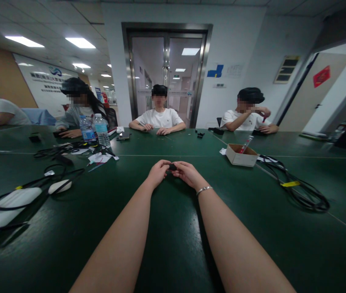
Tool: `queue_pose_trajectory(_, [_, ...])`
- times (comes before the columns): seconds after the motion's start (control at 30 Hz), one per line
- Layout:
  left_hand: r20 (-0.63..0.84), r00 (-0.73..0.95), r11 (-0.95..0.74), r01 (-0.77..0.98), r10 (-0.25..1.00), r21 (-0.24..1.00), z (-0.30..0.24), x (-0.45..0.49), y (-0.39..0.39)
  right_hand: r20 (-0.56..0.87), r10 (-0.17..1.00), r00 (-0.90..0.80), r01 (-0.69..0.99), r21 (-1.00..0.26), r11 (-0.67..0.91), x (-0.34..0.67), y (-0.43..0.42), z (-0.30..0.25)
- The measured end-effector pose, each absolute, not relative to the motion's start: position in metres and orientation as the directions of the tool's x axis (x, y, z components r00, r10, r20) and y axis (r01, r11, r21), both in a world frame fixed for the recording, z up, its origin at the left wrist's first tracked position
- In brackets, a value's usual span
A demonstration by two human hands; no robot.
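Both my arms stretch forward over the dark green table [173, 244]. My left hand [158, 172] and my right hand [187, 172] meet at the middle, fingers curled, pinching a small black object [172, 167] between them. The object is too small to name. A silver bracelet [204, 189] circles my right wrist. Both hands rest just above or on the table top.
A small cardboard box [240, 155] stands to the right, with black cables [298, 189] beyond it. At the left lie more cables, white pads [11, 199] and two water bottles [101, 130]. Several people sit along the far edge.
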State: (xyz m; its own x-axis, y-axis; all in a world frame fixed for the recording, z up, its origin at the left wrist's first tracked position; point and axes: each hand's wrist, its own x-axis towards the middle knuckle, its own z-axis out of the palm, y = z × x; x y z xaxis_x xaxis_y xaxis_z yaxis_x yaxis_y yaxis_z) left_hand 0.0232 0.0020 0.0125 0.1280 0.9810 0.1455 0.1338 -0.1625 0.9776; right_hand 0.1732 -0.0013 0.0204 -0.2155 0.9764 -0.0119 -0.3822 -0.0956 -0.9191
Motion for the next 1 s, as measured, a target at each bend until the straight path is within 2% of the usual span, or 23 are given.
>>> queue_pose_trajectory(0.57, [0.18,0.119,-0.2,0.187,0.977,0.962,0.0134,0.0234,-0.0008,-0.015,0.978,-0.209,-0.39,-0.916,-0.098,0.1728,-0.0006,0.0204])
queue_pose_trajectory(1.0, [0.147,0.114,-0.162,0.135,0.983,0.978,0.0126,0.0228,0.0028,-0.006,0.974,-0.225,-0.376,-0.922,-0.093,0.1734,-0.0025,0.0217])
